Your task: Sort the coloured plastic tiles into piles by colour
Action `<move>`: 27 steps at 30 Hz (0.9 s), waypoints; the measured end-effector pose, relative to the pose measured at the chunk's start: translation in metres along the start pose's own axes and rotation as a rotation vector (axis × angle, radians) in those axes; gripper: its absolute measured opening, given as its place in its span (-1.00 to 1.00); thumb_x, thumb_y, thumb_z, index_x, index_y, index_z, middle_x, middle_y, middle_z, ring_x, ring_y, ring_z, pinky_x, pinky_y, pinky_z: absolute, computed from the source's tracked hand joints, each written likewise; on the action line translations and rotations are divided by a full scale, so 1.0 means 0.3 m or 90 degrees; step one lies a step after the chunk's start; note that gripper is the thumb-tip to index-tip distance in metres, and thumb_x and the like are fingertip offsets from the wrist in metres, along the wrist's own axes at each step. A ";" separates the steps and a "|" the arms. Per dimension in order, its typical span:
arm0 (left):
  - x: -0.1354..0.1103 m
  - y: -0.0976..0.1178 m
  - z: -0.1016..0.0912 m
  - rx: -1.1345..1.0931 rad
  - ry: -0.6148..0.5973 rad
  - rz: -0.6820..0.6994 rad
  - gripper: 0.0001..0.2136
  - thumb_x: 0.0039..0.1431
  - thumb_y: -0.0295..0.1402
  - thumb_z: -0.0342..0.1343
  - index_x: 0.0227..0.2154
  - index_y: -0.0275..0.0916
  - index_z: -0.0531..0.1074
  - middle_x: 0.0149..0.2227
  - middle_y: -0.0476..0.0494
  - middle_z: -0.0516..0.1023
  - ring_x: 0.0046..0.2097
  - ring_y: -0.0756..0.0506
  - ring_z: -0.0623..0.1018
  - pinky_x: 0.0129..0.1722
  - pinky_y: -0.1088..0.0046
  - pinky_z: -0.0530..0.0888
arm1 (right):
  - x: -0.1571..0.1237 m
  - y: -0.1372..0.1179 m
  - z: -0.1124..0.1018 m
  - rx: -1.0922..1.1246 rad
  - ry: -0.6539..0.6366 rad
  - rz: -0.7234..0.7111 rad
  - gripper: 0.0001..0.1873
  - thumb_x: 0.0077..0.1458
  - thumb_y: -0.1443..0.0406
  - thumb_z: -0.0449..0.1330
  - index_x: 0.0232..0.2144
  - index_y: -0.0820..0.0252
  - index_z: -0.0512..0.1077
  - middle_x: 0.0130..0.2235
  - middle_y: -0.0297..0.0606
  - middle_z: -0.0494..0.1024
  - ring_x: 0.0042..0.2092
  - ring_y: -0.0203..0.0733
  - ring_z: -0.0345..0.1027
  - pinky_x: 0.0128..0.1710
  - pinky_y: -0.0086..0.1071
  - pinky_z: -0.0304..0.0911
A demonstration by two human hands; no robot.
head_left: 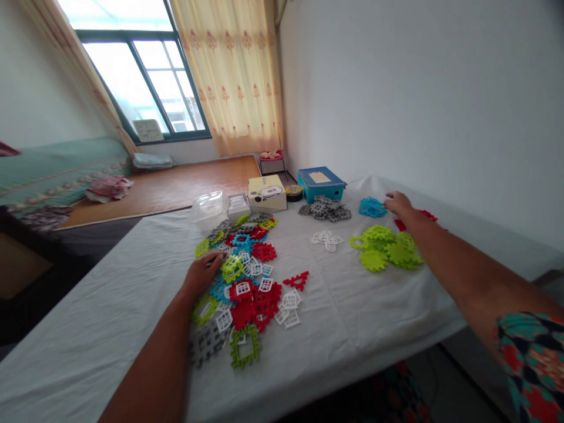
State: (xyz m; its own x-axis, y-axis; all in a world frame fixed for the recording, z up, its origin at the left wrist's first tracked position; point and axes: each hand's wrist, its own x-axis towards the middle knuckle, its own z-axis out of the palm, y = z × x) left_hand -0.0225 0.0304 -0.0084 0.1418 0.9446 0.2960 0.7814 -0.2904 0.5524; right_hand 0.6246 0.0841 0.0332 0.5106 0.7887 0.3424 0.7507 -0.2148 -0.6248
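My left hand (207, 269) rests at the left edge of a mixed heap of flat plastic building pieces, fingers closed beside a lime-green piece (232, 268). Whatever those fingers hold is too small to make out. Red pieces (243, 312), white lattice pieces (224, 320) and grey pieces (208, 343) lie jumbled in that heap. Across the table, my right hand (398, 203) is at the right side of a small blue pile (372, 207). Its fingers are curled together, and anything between them is hidden. Red pieces (427, 215) lie partly behind my right forearm.
Separate piles of lime-green pieces (390, 249), grey pieces (328, 209) and white pieces (326, 239) sit on the cloth-covered table (114, 282). Behind them stand a blue box (321, 185), a yellow box (267, 194) and a clear plastic container (208, 209). A wall borders the right side.
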 end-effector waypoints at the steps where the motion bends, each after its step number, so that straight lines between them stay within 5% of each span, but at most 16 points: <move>1: 0.001 0.001 0.001 0.000 0.001 0.002 -0.51 0.12 0.04 -0.08 -0.19 -0.21 0.57 -0.14 -0.12 0.62 -0.07 -0.18 0.55 -0.03 0.35 0.43 | -0.004 -0.033 0.006 -0.019 0.012 -0.010 -0.73 -0.07 0.42 0.18 -0.24 0.27 0.48 -0.19 0.05 0.56 -0.12 0.05 0.45 -0.09 -0.07 0.32; 5: -0.001 0.006 0.009 0.012 0.006 0.007 -0.55 0.15 -0.03 -0.08 -0.19 -0.22 0.56 -0.13 -0.14 0.61 -0.06 -0.17 0.55 -0.03 0.35 0.43 | -0.114 -0.248 0.095 0.034 -0.071 -0.130 -0.67 0.01 0.36 0.14 -0.12 0.18 0.46 -0.13 -0.10 0.57 -0.12 -0.08 0.45 -0.08 -0.21 0.34; 11: -0.010 -0.001 0.024 0.015 0.021 0.045 -0.61 0.19 -0.10 -0.09 -0.22 -0.21 0.57 -0.16 -0.14 0.61 -0.09 -0.14 0.54 -0.04 0.35 0.43 | -0.558 -0.662 0.279 0.142 -0.358 -0.558 -0.74 0.12 0.31 0.12 -0.14 0.20 0.48 -0.16 -0.17 0.57 -0.26 -0.22 0.45 -0.19 -0.32 0.35; 15: -0.016 0.000 0.030 0.008 0.021 0.046 -0.63 0.19 -0.12 -0.07 -0.22 -0.21 0.56 -0.17 -0.14 0.61 -0.12 -0.13 0.55 -0.09 0.38 0.44 | -0.787 -0.855 0.371 0.134 -0.410 -0.814 -0.67 0.11 0.35 0.17 -0.05 0.20 0.44 -0.04 -0.13 0.52 -0.04 -0.13 0.36 0.03 -0.20 0.23; 20: -0.018 0.015 0.026 0.019 0.027 0.056 -0.65 0.20 -0.16 -0.08 -0.23 -0.20 0.57 -0.19 -0.14 0.61 -0.13 -0.12 0.54 -0.08 0.38 0.43 | -0.874 -0.976 0.462 0.049 -0.425 -0.893 -0.43 -0.02 0.33 0.27 0.08 0.21 0.34 0.14 -0.09 0.38 0.10 -0.02 0.21 0.06 -0.15 0.19; 27: -0.014 0.010 0.029 0.000 0.029 0.054 -0.66 0.18 -0.17 -0.06 -0.27 -0.19 0.58 -0.19 -0.14 0.62 -0.17 -0.11 0.55 -0.11 0.40 0.43 | -0.916 -0.993 0.426 -0.091 -0.347 -0.930 -0.76 0.18 0.31 0.11 -0.11 0.18 0.45 -0.10 -0.12 0.54 -0.01 -0.07 0.29 -0.02 -0.21 0.17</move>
State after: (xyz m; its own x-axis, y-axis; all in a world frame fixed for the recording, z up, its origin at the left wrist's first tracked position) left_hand -0.0155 0.0268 -0.0149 0.1789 0.9088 0.3768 0.7682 -0.3684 0.5236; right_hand 0.2071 0.0051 0.0356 -0.8512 0.4533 0.2644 0.4896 0.8674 0.0892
